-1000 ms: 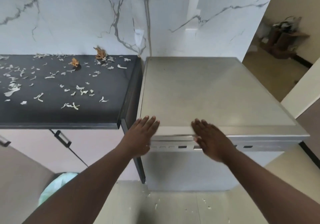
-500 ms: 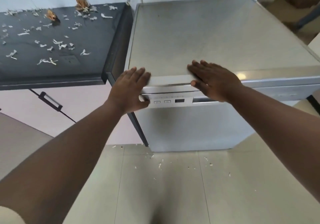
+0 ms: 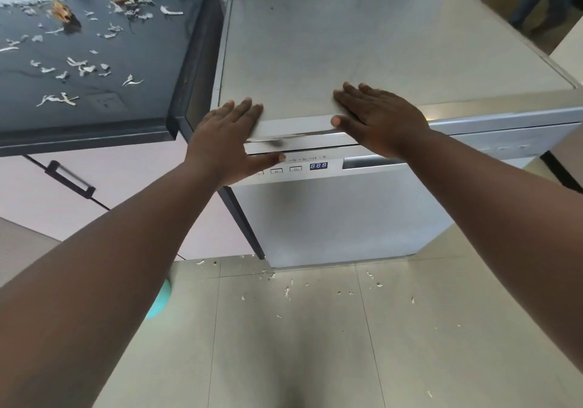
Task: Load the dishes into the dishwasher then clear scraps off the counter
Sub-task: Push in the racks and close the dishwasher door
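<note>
Your left hand (image 3: 227,142) and right hand (image 3: 375,120) lie flat and empty, fingers extended, on the front top edge of the dishwasher (image 3: 331,218), door closed. Scraps (image 3: 85,68) litter the counter (image 3: 151,60) beside it.

Both arms stretched forward — left hand (image 3: 225,142) flat, thumb splayed low; right hand (image 3: 380,120) flat, fingers (image 3: 353,92) spread, palms down.

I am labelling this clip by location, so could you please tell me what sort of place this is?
Most likely a home kitchen: a steel dishwasher with a lit control panel stands beside a dark counter strewn with scraps, under a marble-look wall.
</note>
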Action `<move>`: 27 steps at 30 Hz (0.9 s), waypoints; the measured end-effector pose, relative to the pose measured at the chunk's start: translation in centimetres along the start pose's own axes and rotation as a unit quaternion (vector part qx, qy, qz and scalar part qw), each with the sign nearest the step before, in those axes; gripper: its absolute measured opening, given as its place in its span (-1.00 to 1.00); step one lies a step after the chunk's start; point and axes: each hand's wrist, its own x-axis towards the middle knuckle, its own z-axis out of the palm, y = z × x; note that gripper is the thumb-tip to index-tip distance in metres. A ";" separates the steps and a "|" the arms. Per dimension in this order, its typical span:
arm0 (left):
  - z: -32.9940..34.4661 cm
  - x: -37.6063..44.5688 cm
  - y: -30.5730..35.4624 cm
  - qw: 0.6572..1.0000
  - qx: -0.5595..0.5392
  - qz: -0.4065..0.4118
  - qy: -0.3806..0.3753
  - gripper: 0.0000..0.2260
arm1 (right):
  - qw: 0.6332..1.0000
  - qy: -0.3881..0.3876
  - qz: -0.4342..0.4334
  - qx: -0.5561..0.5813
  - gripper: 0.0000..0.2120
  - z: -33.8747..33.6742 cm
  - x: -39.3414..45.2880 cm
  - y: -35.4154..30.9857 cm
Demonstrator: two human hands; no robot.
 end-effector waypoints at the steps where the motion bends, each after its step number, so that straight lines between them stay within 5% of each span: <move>1: -0.3 0.0 0.1 1.000 -0.004 -0.007 -0.016 -0.13 | 1.000 -0.002 0.018 0.003 -0.39 0.1 0.3 -0.2; 9: -0.4 3.1 0.8 0.995 -0.014 -0.055 -0.086 -0.29 | 0.998 -0.020 0.063 -0.014 -0.43 0.0 0.8 -0.6; 27: -0.7 5.2 -0.5 0.990 -0.030 0.007 -0.136 -0.25 | 0.986 -0.035 0.158 -0.033 -0.48 -0.6 1.7 -1.8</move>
